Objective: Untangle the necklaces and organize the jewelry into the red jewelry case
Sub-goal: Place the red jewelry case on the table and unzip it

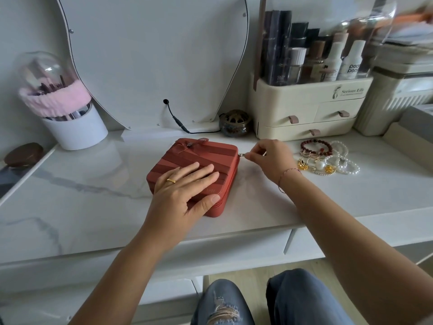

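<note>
The red jewelry case (206, 156) lies closed on the white marble tabletop, a bow on its far edge. My left hand (185, 186) rests flat on its lid, fingers straight, thumb against the near side. My right hand (269, 158) pinches the small metal zipper pull (241, 156) at the case's right far corner. To the right lies a tangled heap of jewelry (328, 160): a dark red bead bracelet (315, 146), white pearl strands (344, 158), gold pieces and a large pearl.
A cream cosmetics organizer (309, 109) with drawers stands behind the jewelry. A small bronze jar (235, 123) and a black cable (178, 120) sit behind the case. A white brush holder (75, 130) stands at the back left, a brown compact (23, 154) at the far left.
</note>
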